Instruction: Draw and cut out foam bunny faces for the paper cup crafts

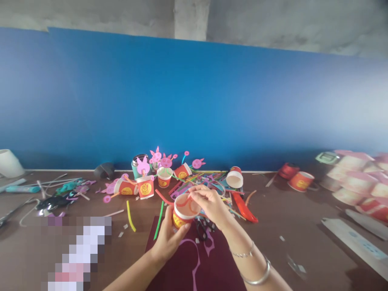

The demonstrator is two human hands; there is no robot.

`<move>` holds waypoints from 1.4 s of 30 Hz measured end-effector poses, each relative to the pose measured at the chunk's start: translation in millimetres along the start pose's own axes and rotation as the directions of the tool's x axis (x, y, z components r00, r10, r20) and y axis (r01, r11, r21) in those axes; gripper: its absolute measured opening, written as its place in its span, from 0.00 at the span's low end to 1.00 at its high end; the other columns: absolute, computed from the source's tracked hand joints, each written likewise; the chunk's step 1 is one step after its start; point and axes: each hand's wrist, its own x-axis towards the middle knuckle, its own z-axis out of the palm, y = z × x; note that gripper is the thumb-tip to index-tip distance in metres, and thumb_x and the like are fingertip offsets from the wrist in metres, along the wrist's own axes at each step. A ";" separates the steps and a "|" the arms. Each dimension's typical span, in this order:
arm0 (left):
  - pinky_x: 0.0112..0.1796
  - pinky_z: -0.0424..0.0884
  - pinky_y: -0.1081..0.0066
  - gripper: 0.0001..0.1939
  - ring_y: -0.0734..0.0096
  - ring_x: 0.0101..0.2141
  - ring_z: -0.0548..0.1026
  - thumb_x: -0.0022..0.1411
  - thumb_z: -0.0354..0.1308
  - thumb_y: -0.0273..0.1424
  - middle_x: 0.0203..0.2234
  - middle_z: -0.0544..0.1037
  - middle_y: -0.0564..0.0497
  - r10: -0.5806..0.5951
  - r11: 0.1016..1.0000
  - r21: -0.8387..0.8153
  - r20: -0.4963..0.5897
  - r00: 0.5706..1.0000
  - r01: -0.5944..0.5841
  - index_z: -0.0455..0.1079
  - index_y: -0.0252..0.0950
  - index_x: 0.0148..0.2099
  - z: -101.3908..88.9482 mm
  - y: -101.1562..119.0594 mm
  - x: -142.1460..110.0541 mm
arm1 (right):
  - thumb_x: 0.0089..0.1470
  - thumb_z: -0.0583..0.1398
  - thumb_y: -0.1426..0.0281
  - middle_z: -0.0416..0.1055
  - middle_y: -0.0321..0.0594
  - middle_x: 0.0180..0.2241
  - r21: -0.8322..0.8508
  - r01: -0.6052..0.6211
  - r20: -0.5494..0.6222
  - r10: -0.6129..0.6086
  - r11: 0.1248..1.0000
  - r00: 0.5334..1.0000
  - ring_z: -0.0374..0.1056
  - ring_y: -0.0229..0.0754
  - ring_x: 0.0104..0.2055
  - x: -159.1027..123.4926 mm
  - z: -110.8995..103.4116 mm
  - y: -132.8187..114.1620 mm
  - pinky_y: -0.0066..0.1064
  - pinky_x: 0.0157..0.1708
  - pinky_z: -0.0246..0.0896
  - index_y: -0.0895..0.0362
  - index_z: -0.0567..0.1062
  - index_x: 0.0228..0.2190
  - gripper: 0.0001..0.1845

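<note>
My left hand (170,236) is wrapped around a red paper cup (179,222) with a white rim and a yellow emblem. The cup is tilted, its mouth facing me. A red pipe cleaner (163,197) sticks out past the cup's left side, and a red length also shows inside the cup. At the far rim, the fingers of my right hand (209,204) are pinched together on the red strand; the fingertips partly hide it. Below the cup lie black-handled scissors (201,231) and purple paper offcuts (209,242) on a dark maroon mat (169,266).
Behind stand several decorated cups (146,188) with pink paper animal heads. Green (159,220) and yellow (130,216) pipe cleaners lie left. A plain cup (235,178), a red packet (245,208) and loose pipe cleaners (209,182) are beyond my hands. Stacked cups (348,182) stand far right.
</note>
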 end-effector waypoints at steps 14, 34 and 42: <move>0.43 0.70 0.65 0.25 0.61 0.42 0.74 0.55 0.62 0.37 0.43 0.73 0.45 -0.003 0.999 0.051 -0.082 0.997 0.007 0.58 0.36 0.52 0.8 1.9 5.4 | 0.58 0.56 0.62 0.74 0.46 0.41 -0.228 0.164 -0.154 -0.202 0.960 0.967 0.69 0.46 0.45 -7.1 -5.9 -17.6 0.36 0.46 0.62 0.57 0.76 0.39 0.14; 0.49 0.67 0.56 0.34 0.55 0.48 0.73 0.57 0.61 0.37 0.50 0.72 0.39 -0.028 0.989 0.137 -0.188 0.982 0.054 0.48 0.37 0.60 -1.3 14.0 9.0 | 0.61 0.46 0.51 0.61 0.52 0.59 -0.036 -0.023 -0.097 0.019 0.999 0.995 0.56 0.50 0.62 -7.0 30.6 7.7 0.45 0.61 0.49 0.58 0.61 0.58 0.32; 0.53 0.64 0.56 0.45 0.58 0.54 0.69 0.59 0.59 0.34 0.56 0.68 0.40 -0.028 0.975 0.219 -0.049 0.998 0.038 0.32 0.43 0.67 0.2 12.2 6.3 | 0.52 0.61 0.57 0.52 0.55 0.63 -0.270 -0.045 0.148 0.088 0.962 0.985 0.46 0.55 0.65 -16.2 21.5 -0.6 0.51 0.61 0.46 0.58 0.47 0.64 0.46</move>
